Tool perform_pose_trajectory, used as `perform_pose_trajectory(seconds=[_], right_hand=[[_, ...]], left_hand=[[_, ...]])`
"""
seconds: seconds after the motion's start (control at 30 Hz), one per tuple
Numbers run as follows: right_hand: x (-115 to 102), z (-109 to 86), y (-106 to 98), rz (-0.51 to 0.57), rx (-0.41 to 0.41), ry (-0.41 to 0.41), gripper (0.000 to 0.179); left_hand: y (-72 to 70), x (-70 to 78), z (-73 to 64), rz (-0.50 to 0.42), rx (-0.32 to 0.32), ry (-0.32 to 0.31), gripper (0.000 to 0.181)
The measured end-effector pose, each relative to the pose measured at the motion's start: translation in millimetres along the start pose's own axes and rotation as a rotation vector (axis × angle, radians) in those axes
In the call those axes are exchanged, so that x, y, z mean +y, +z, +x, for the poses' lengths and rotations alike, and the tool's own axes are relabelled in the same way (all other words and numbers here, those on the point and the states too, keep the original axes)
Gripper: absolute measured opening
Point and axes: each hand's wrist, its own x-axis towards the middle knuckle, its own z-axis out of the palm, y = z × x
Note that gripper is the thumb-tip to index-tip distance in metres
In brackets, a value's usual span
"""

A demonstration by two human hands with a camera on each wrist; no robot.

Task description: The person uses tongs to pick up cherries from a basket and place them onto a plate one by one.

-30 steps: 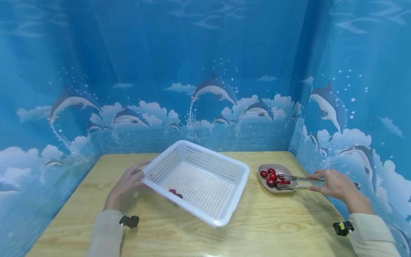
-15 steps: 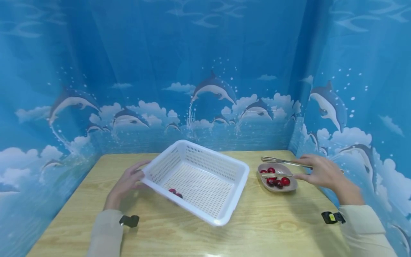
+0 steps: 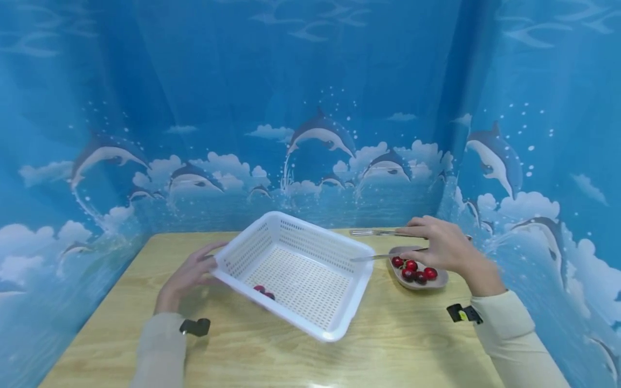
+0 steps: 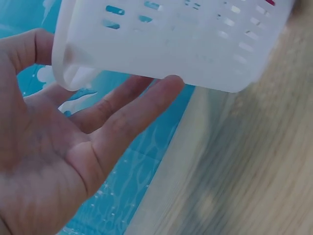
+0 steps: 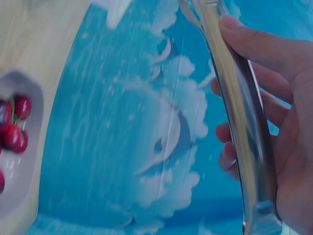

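My left hand [image 3: 191,272] holds a white plastic basket [image 3: 286,312] at its left corner. In the left wrist view, its fingers [image 4: 132,110] reach beneath the basket wall [image 4: 161,54]. Two dark red cherries [image 3: 264,292] show low inside, by the near left wall. My right hand [image 3: 443,242] grips metal tongs [image 3: 388,255], thumb on one arm in the right wrist view. The tong arms are spread, nothing visible between their tips, which overlap the basket's right rim. Below that hand, a shallow beige bowl [image 3: 439,281] contains several cherries [image 3: 411,265].
The pale wooden table [image 3: 398,334] carries the basket and bowl. A blue curtain [image 3: 242,81] printed with dolphins stands behind and along both sides, close to the table's right edge. Small black devices [image 3: 195,327] sit on both wrists.
My right hand has moved left and up from the bowl with the tongs, which were among the cherries and now reach the basket's right rim. The left hand and basket stay nearly still.
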Motion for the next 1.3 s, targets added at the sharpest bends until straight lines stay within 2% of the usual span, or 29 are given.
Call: perform_pose_trajectory(seconds=[0.1, 0.33, 0.77, 0.97, 1.3], right_hand=[[-11.6, 14.4, 5.5, 0.021, -0.027, -0.030, 0.044], [-40.6, 50.7, 17.6, 0.044, -0.110, -0.088, 0.047], [-88.6, 128.6, 41.8, 0.026, -0.350, -0.189, 0.042], [-106.3, 151.8, 54.8, 0.011, -0.415, -0.183, 0.042], [-130.4, 178.6, 74.6, -0.046, -0.515, -0.188, 0.041]], left_hand=[[-0.8, 0.2, -1.2, 0.009, 0.014, -0.021, 0.063], [-2.1, 2.3, -1.5, 0.003, 0.008, -0.020, 0.063], [-1.7, 2.6, 3.5, 0.009, -0.002, -0.028, 0.065], [-1.6, 2.8, 3.8, -0.005, -0.007, -0.017, 0.065], [0.2, 2.6, 4.1, -0.002, -0.005, -0.015, 0.066]])
